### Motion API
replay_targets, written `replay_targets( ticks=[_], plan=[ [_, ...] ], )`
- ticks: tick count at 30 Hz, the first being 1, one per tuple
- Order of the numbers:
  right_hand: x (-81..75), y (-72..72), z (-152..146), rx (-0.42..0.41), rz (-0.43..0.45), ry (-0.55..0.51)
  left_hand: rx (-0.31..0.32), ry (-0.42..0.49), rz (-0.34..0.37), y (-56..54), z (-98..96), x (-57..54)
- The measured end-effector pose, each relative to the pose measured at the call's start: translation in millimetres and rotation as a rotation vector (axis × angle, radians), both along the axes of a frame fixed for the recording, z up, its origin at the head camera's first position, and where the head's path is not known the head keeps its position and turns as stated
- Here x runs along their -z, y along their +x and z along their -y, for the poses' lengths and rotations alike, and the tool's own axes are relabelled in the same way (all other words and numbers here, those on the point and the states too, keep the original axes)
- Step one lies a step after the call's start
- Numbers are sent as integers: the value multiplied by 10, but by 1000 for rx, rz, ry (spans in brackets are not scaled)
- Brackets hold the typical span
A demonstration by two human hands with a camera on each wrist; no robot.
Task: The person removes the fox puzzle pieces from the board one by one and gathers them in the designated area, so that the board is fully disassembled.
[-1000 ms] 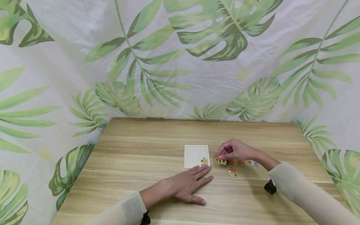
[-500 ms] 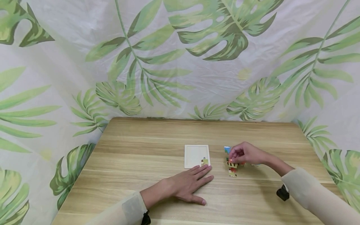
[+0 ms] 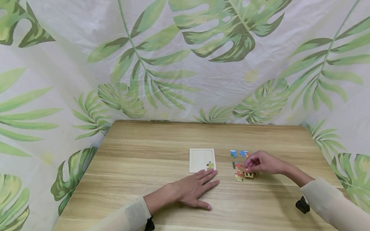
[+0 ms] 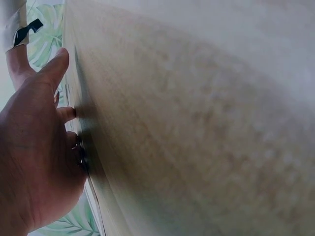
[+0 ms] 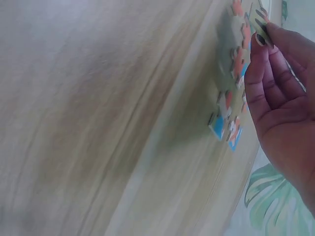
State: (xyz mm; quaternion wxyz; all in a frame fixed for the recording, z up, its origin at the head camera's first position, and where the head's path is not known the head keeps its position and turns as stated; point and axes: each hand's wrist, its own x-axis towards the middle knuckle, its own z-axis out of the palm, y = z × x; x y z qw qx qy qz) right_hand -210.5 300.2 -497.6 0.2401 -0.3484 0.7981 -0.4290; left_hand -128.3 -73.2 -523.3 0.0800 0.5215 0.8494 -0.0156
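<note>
My right hand [image 3: 264, 163] pinches a yellow jigsaw puzzle piece [image 3: 249, 175] with dark stripes between thumb and fingertips, close over the table among other pieces. In the right wrist view this puzzle piece [image 5: 259, 22] is seen nearly edge-on. My left hand [image 3: 196, 189] lies flat on the table, fingers spread, its fingertips at the lower right corner of a white puzzle tray [image 3: 190, 160]. One small, mostly yellow-green piece [image 3: 210, 165] sits in that corner of the tray. The left wrist view shows the left hand [image 4: 42, 142] from the side, low over the wood.
Loose puzzle pieces lie in rows right of the tray: a blue piece [image 3: 233, 153], another blue one [image 3: 243, 153], a red one [image 3: 238, 165] and a red-and-yellow one [image 3: 239, 176]. Several more are partly hidden by the right hand. A leaf-patterned cloth [image 3: 162, 96] hangs behind the wooden table [image 3: 144, 154].
My right hand has moved right and slightly nearer with the striped puzzle piece, uncovering blue and red pieces on its left. The left hand has stayed in place.
</note>
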Motion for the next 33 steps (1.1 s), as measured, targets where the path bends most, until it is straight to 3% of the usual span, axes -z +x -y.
replay_targets(
  ticks=[16,33],
  plan=[
    [26,93,-60,3,-9,28,-10,-13,5,-5,0,4],
    [87,152,-76,25,-115,93,-9,-30,-28,4,-10,32]
  ],
)
